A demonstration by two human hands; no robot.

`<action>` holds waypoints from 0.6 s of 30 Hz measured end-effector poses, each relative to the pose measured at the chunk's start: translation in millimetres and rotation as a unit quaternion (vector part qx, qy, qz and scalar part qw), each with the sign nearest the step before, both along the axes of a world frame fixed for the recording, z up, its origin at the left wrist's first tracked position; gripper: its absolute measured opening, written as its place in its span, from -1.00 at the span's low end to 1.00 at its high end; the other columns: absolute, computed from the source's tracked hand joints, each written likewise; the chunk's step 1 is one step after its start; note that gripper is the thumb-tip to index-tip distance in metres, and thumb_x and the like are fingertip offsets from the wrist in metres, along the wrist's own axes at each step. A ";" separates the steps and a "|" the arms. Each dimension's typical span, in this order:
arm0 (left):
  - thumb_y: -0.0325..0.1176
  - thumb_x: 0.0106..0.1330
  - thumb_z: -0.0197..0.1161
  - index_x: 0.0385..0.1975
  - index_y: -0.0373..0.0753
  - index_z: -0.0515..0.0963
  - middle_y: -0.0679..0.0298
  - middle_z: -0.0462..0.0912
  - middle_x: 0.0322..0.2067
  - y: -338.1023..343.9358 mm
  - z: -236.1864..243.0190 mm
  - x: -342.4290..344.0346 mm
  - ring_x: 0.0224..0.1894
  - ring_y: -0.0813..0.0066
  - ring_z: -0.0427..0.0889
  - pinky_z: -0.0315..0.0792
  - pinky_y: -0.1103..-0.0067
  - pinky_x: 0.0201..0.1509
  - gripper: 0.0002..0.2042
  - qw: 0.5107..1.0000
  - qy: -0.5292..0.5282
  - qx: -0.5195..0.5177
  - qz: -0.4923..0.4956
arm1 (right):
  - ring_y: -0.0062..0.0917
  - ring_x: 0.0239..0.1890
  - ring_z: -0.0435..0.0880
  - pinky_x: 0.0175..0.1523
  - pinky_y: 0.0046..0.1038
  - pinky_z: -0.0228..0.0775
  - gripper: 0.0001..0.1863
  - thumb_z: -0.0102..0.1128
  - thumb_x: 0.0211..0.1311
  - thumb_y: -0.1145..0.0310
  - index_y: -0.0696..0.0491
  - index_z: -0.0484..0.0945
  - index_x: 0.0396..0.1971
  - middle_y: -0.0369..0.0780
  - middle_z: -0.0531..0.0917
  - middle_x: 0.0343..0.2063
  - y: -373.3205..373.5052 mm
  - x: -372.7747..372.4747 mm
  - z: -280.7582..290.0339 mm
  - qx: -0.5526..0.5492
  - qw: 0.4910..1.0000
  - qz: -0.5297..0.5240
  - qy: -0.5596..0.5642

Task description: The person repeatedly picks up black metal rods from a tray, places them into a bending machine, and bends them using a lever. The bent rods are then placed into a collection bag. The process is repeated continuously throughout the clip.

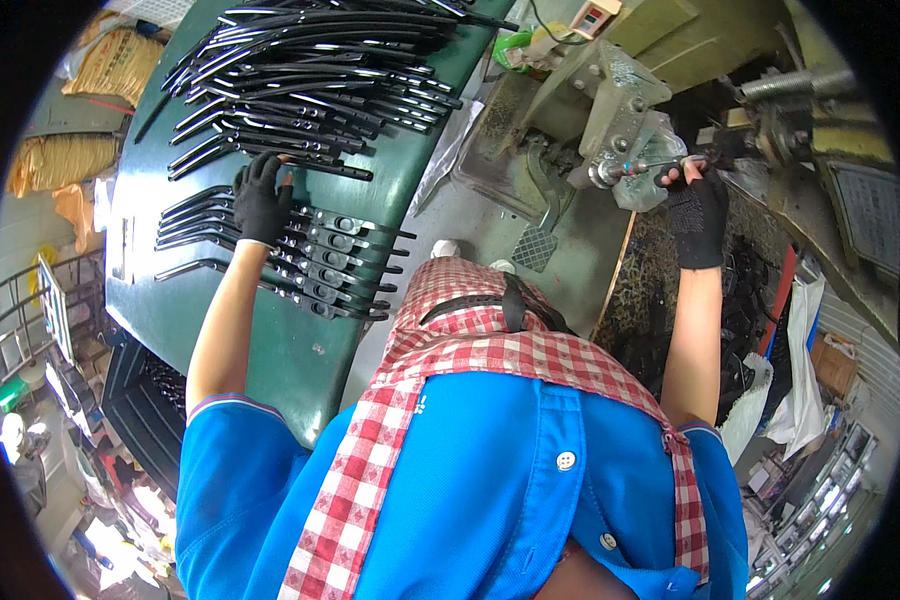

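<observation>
My left hand [260, 200], in a black fingerless glove, reaches over the green table [315, 375]. Its thumb and fingers are apart, with the fingertips at the nearest black bent rod [320, 168] of a large pile. Just below the palm lies a neat row of black bent rods with flat, holed end pieces [335, 240]. On the right, my gloved right hand [696, 205] is closed, its bare fingertips pinching a thin metal rod [655, 164] beside the machine head [602, 174]. The glove and fingers partly hide the rod's end.
A foot pedal [536, 245] sits below the machine on the floor. Beside my right forearm is a dark, worn bench [655, 255] with black parts. A clear plastic bag [650, 150] hangs around the machine head. Yellowish sacks [62, 163] stand beyond the table's left side.
</observation>
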State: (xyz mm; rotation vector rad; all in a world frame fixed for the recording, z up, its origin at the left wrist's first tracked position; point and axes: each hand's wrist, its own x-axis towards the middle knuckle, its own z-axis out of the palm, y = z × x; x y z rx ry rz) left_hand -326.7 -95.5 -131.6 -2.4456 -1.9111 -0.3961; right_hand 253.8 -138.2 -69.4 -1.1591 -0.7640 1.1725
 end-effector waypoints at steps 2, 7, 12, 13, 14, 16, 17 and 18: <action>-0.31 0.12 0.22 -0.02 -0.08 0.44 0.20 0.44 0.03 17.0 -4.8 -9.3 0.11 0.17 0.39 0.21 0.33 0.21 -0.63 0.999 0.040 -0.002 -0.002 | -0.45 -0.35 0.60 -0.14 -0.41 0.49 -0.86 0.20 0.19 0.39 0.12 0.49 -0.34 -0.24 0.56 -0.46 -5.4 -21.8 36.9 0.023 0.998 0.045 0.024; -0.57 0.03 0.19 0.00 -0.12 0.45 0.08 0.46 0.01 45.7 -8.9 -28.9 0.16 0.05 0.35 0.25 0.30 0.23 -0.54 0.991 0.018 -0.020 -0.129 | -0.48 -0.33 0.63 -0.19 -0.33 0.59 -0.87 0.25 0.14 0.42 0.12 0.53 -0.37 -0.20 0.61 -0.39 -8.6 -40.7 46.7 0.079 0.996 0.040 -0.010; -0.55 0.02 0.19 0.04 -0.15 0.38 0.06 0.41 0.03 62.9 -23.7 -57.9 0.03 0.02 0.43 0.39 0.29 0.03 -0.51 0.983 0.116 -0.020 -0.141 | -0.53 -0.46 0.66 -0.35 -0.51 0.50 -0.76 0.26 0.09 0.43 0.18 0.47 -0.26 -0.26 0.63 -0.51 -5.9 -63.9 48.4 0.062 0.974 -0.052 -0.212; -0.54 0.03 0.20 0.05 -0.17 0.37 0.05 0.42 0.00 64.3 -19.1 -52.9 0.02 0.02 0.43 0.40 0.30 0.01 -0.50 0.974 0.156 -0.031 -0.162 | -0.55 -0.52 0.65 -0.35 -0.52 0.49 -0.73 0.26 0.07 0.41 0.16 0.46 -0.25 -0.27 0.63 -0.56 -10.8 -66.5 42.2 0.094 0.966 -0.105 -0.215; -0.54 0.03 0.20 0.05 -0.18 0.36 0.05 0.43 -0.02 62.5 -15.9 -47.7 0.01 0.02 0.44 0.40 0.30 0.01 -0.51 0.976 0.151 -0.050 -0.150 | -0.55 -0.48 0.64 -0.32 -0.51 0.49 -0.71 0.27 0.07 0.39 0.15 0.44 -0.23 -0.27 0.62 -0.51 -19.9 -64.1 39.3 0.091 0.970 -0.095 -0.203; -0.58 0.03 0.18 0.02 -0.21 0.36 0.07 0.47 -0.09 63.5 -12.7 -43.1 -0.04 0.05 0.47 0.40 0.32 -0.02 -0.53 0.978 0.121 -0.056 -0.161 | -0.56 -0.41 0.63 -0.26 -0.50 0.48 -0.66 0.30 0.05 0.36 0.12 0.42 -0.20 -0.26 0.62 -0.42 -41.2 -53.9 32.5 0.086 0.978 -0.071 -0.176; -0.61 0.06 0.17 0.01 -0.22 0.36 0.11 0.53 -0.16 66.6 -18.4 -49.8 -0.10 0.09 0.53 0.43 0.35 -0.06 -0.55 0.981 0.088 -0.046 -0.167 | -0.56 -0.28 0.60 -0.17 -0.51 0.47 -0.69 0.28 0.09 0.40 0.12 0.42 -0.20 -0.24 0.58 -0.32 -59.6 -34.4 10.8 0.060 0.970 -0.071 -0.226; -0.61 0.08 0.16 0.01 -0.22 0.36 0.12 0.55 -0.19 70.1 -26.1 -58.7 -0.13 0.12 0.55 0.44 0.36 -0.08 -0.57 0.983 0.054 -0.022 -0.173 | -0.63 -0.31 0.59 -0.17 -0.51 0.47 -0.72 0.17 0.12 0.60 0.10 0.43 -0.15 -0.31 0.56 -0.39 -81.3 -7.3 -19.2 0.065 0.962 -0.095 -0.250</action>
